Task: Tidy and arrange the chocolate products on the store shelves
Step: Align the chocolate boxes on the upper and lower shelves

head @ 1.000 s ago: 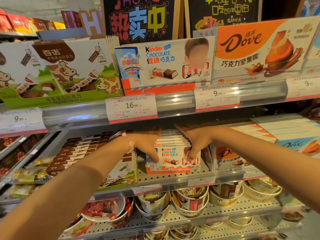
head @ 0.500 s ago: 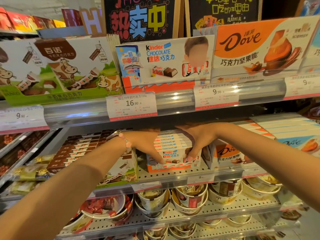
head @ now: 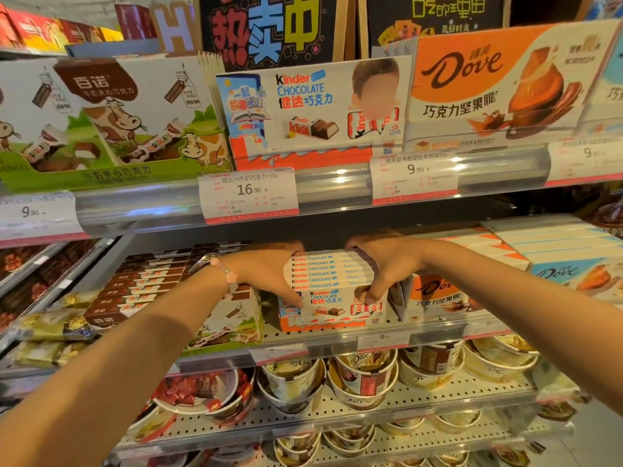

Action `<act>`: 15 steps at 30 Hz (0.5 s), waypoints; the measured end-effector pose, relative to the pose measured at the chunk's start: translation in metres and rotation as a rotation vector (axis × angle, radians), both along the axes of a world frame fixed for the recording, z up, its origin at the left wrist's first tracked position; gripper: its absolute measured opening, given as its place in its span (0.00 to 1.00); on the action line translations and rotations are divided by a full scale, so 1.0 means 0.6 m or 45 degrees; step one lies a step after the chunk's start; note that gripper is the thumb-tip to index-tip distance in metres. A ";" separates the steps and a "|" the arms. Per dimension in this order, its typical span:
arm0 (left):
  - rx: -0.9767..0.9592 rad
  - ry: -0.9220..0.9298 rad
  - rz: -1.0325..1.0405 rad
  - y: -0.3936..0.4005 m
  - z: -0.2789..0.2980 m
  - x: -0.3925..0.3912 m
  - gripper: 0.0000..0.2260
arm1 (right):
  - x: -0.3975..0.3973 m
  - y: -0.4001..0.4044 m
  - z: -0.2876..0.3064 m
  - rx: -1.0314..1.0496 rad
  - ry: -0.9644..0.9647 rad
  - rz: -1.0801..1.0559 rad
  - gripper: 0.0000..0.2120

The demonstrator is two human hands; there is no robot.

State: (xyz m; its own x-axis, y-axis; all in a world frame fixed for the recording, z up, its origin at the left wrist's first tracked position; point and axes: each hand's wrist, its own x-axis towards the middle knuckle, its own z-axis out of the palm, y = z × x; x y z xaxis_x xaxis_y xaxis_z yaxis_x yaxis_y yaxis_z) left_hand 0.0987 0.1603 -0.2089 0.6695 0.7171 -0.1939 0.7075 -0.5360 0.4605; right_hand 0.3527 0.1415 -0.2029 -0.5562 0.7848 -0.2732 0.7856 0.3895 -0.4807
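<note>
— What are the hands on?
— The left hand (head: 269,274) and right hand (head: 387,267) clasp either side of a row of Kinder chocolate boxes (head: 328,288) on the middle shelf (head: 337,338).
— And the neighbours?
— Dove boxes (head: 435,294) just right, brown bars (head: 135,284) left, tubs (head: 364,375) below.

Both hands have closed inward on the Kinder stack (head: 328,281): left hand (head: 269,273) and right hand (head: 382,266) now sit higher, fingers gripping the front box corners.
</note>
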 end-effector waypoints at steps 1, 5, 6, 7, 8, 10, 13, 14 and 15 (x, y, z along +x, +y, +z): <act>0.012 0.014 -0.009 -0.001 0.000 0.000 0.26 | 0.001 0.000 0.000 0.000 -0.002 0.018 0.36; 0.021 0.026 0.010 -0.007 0.003 0.002 0.28 | 0.004 -0.001 0.001 0.025 0.003 0.060 0.36; 0.017 0.018 0.007 -0.008 0.003 0.002 0.26 | 0.004 -0.001 0.000 0.041 0.008 0.065 0.36; 0.021 0.018 0.005 -0.010 0.004 0.003 0.25 | 0.005 -0.001 -0.001 0.062 0.011 0.069 0.36; 0.030 0.025 0.011 -0.011 0.004 0.003 0.24 | 0.006 -0.001 -0.003 0.078 0.015 0.069 0.35; 0.051 0.046 0.033 -0.013 0.003 0.003 0.24 | 0.006 0.000 -0.006 0.088 0.035 0.079 0.34; 0.055 0.084 0.032 -0.012 0.001 0.004 0.22 | 0.006 0.000 -0.007 0.093 0.070 0.120 0.32; 0.043 0.096 0.026 -0.013 0.001 0.003 0.21 | 0.005 0.000 -0.006 0.094 0.078 0.128 0.31; 0.039 0.107 0.025 -0.013 0.001 0.003 0.21 | 0.005 0.000 -0.006 0.094 0.079 0.132 0.30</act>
State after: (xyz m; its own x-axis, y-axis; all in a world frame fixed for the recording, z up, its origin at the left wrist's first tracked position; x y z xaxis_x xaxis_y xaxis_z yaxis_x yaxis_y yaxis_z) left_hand 0.1007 0.1524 -0.2084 0.6375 0.7365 -0.2262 0.7535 -0.5346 0.3827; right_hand 0.3554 0.1412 -0.2063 -0.6496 0.7389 -0.1792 0.7089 0.5035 -0.4939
